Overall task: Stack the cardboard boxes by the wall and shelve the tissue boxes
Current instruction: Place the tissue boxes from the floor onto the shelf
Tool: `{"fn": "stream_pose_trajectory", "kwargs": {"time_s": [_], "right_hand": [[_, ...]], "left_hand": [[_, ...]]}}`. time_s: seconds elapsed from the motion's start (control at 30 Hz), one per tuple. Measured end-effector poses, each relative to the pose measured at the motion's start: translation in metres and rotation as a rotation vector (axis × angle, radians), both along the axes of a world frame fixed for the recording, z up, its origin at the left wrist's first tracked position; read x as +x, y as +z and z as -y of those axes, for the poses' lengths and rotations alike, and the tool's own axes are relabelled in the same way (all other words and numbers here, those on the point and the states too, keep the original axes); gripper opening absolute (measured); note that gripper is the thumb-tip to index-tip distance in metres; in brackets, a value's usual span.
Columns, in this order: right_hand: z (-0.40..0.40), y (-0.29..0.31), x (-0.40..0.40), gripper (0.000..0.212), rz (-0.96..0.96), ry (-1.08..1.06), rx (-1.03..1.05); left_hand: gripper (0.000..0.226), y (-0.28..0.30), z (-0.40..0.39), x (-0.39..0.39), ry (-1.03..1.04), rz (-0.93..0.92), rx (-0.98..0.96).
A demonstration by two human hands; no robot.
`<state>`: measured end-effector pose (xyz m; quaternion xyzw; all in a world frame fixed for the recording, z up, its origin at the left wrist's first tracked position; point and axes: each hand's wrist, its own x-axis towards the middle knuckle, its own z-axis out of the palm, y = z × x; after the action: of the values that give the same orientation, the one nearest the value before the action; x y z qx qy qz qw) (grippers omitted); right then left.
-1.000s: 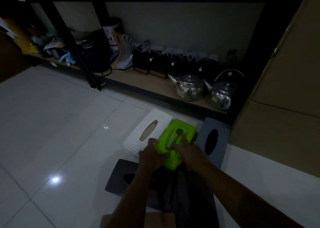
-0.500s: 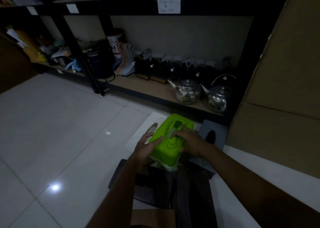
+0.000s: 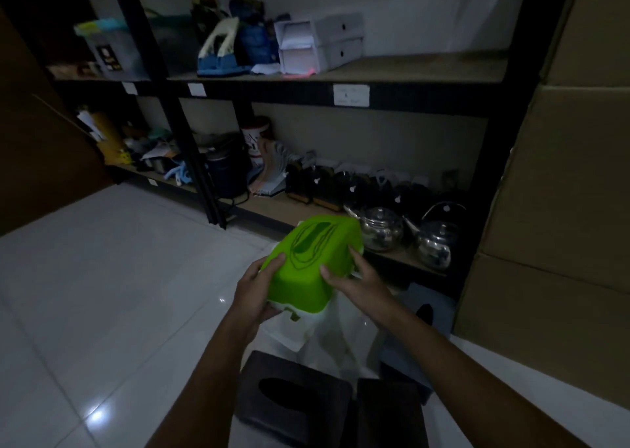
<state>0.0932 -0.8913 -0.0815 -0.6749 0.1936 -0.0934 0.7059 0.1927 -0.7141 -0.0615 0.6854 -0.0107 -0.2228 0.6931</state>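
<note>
One green tissue box (image 3: 315,263) was held up off the floor (image 3: 102,294) — left hand (image 3: 254,290) gripping its left side, right hand (image 3: 363,285) its right. Below lay two dark tissue boxes (image 3: 293,403), one grey (image 3: 426,311); two kettles (image 3: 380,231) stood near the lower shelf's (image 3: 272,209) right end, beside stacked cardboard boxes (image 3: 562,209).

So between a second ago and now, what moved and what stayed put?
Both hands, left hand and right hand, lifted the green tissue box off the floor pile and up toward the shelves, gripping its two sides throughout. The dark tissue box and grey tissue box stayed on the floor; the kettles and cardboard boxes are unmoved.
</note>
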Motion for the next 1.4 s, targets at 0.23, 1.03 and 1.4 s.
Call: {"fn": "stream_pose_trajectory", "kwargs": {"time_s": [0.23, 1.03, 1.4], "right_hand": [[-0.025, 0.066, 0.030, 0.120, 0.182, 0.046, 0.055], [0.033, 0.209, 0.053, 0.122, 0.524, -0.228, -0.337], [0.106, 0.260, 0.085, 0.106, 0.336, -0.311, -0.585]], "left_hand": [[0.036, 0.054, -0.014, 0.000, 0.021, 0.216, -0.163], [0.047, 0.191, 0.090, 0.022, 0.036, 0.449, -0.374], [0.064, 0.242, 0.176, 0.062, 0.063, 0.530, -0.265]]}}
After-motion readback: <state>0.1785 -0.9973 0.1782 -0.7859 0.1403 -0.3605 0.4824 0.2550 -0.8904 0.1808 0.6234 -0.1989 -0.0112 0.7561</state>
